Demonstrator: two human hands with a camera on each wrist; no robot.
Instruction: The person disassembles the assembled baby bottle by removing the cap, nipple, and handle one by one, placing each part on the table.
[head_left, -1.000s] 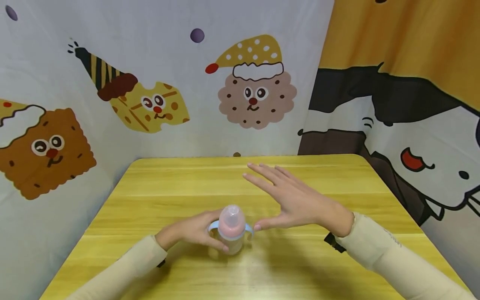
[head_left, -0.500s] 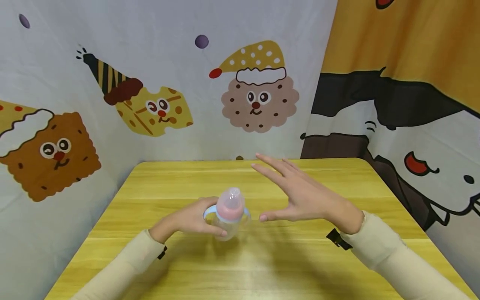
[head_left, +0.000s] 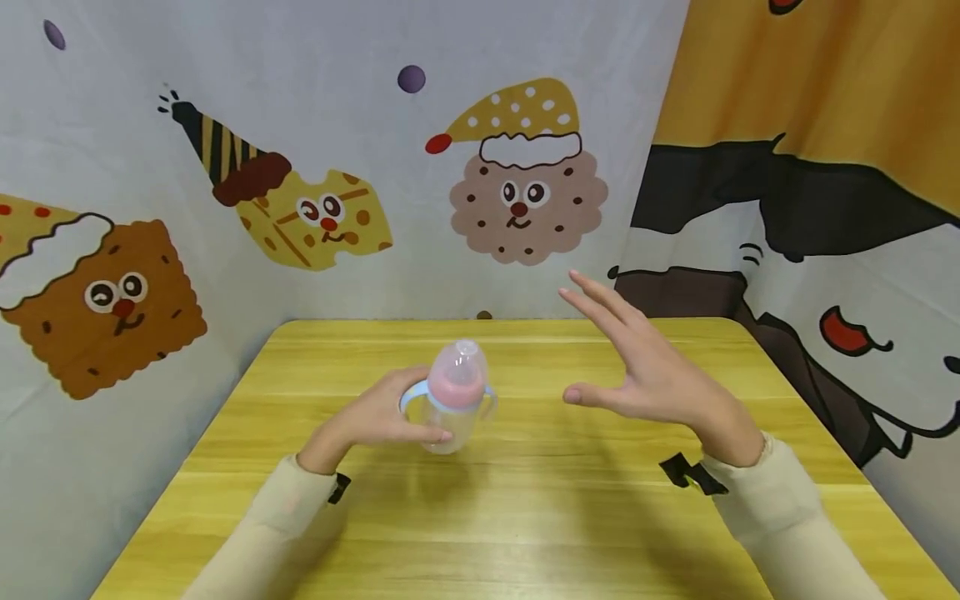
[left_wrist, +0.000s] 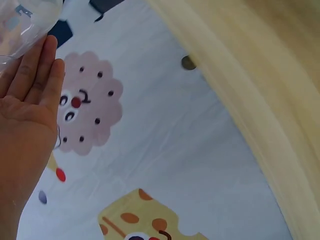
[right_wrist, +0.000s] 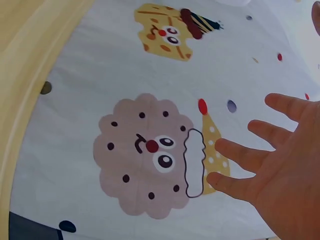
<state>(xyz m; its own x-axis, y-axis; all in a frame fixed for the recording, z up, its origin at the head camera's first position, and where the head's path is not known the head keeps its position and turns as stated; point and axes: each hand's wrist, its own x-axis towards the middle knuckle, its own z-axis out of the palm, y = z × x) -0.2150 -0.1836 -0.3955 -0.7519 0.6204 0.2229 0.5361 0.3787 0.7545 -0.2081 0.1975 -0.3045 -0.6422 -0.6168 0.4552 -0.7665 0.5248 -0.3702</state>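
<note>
A baby bottle (head_left: 457, 387) with a pink collar, clear dome cap and light blue side handles is held up over the table, nearly upright. My left hand (head_left: 382, 412) grips its clear body from the left, thumb across the near side and fingers behind it. In the left wrist view, part of the clear bottle (left_wrist: 22, 30) shows above the fingers of that hand (left_wrist: 25, 110). To the right of the bottle and apart from it, my right hand (head_left: 660, 375) hovers with spread fingers and holds nothing. The right wrist view shows that hand's straight fingers (right_wrist: 245, 155).
A wood-grain table (head_left: 510, 517) lies beneath both hands. Behind it hangs a pale cloth (head_left: 420, 292) printed with cartoon biscuits and cheese, close to the table's back edge. An orange, black and white printed cloth (head_left: 810, 83) hangs on the right.
My left hand has raised the baby bottle from the table and moved it slightly farther off. My right hand has drawn away to the right and up.
</note>
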